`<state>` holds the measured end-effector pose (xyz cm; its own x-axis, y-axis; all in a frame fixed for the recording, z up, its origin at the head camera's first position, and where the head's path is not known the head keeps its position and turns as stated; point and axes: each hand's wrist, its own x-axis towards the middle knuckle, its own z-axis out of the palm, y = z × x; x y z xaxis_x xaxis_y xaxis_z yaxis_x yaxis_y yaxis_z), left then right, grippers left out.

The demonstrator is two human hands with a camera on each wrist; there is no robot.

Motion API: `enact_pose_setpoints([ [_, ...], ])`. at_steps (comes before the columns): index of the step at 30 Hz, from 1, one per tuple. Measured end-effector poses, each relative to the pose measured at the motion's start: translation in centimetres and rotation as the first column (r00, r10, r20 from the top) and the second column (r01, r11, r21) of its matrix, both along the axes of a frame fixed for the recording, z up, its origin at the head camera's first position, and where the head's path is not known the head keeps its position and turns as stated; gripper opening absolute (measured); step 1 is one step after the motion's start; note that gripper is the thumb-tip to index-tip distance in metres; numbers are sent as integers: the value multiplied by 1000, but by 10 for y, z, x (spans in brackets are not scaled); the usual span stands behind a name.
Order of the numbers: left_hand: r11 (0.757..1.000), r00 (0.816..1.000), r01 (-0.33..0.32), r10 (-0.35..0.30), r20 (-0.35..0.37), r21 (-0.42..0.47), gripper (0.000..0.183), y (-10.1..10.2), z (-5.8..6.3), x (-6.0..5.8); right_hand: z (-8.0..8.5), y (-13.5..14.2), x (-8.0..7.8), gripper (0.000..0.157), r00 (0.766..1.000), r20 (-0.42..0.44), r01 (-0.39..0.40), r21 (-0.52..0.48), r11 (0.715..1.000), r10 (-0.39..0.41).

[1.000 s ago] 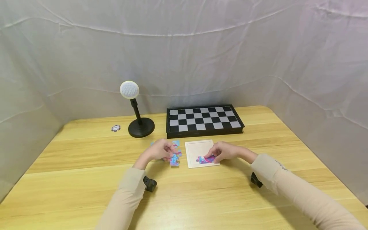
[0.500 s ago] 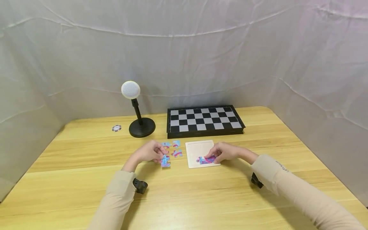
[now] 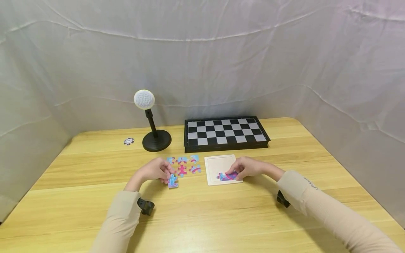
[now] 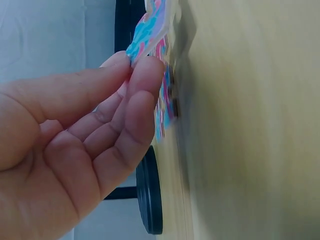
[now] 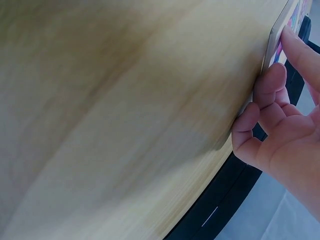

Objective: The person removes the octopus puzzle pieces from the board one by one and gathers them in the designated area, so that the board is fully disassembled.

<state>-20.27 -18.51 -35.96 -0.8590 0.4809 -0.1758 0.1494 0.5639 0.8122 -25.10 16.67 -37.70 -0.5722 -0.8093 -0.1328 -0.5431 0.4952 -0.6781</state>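
Observation:
My left hand (image 3: 156, 171) pinches a blue and purple jigsaw piece (image 3: 172, 181) between thumb and fingertips, tilted just over the table. The same piece (image 4: 150, 30) shows edge-on in the left wrist view, above its shadow. Several loose jigsaw pieces (image 3: 182, 170) in pink and blue lie right beside that hand. My right hand (image 3: 248, 166) holds the near right corner of a pale square puzzle tray (image 3: 218, 162), its fingers curled at the edge. Joined purple and blue pieces (image 3: 224, 176) lie along the tray's near side, partly hidden under those fingers.
Behind the tray lies a black-framed checkered board (image 3: 226, 131). A white-headed microphone (image 3: 144, 99) on a round black base (image 3: 156, 141) stands at the back left, with a poker chip (image 3: 128, 141) to its left. Pale cloth (image 3: 202, 70) hangs around the wooden table.
My left hand has moved left and slightly nearer with its jigsaw piece, uncovering the loose pieces. The right hand stays at the tray.

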Motion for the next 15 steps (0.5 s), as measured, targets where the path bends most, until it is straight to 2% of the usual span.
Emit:
enact_pose_setpoints([
  [7, 998, 998, -42, 43, 34, -38, 10, -7, -2, 2, 0, 1, 1, 30, 1000, 9, 10, 5, 1000, -10],
  [15, 996, 997, -54, 58, 49, -69, 10, -10, -1, 2, 2, 0, 2, 30, 1000, 16, 5, -5, 1000, -5],
])
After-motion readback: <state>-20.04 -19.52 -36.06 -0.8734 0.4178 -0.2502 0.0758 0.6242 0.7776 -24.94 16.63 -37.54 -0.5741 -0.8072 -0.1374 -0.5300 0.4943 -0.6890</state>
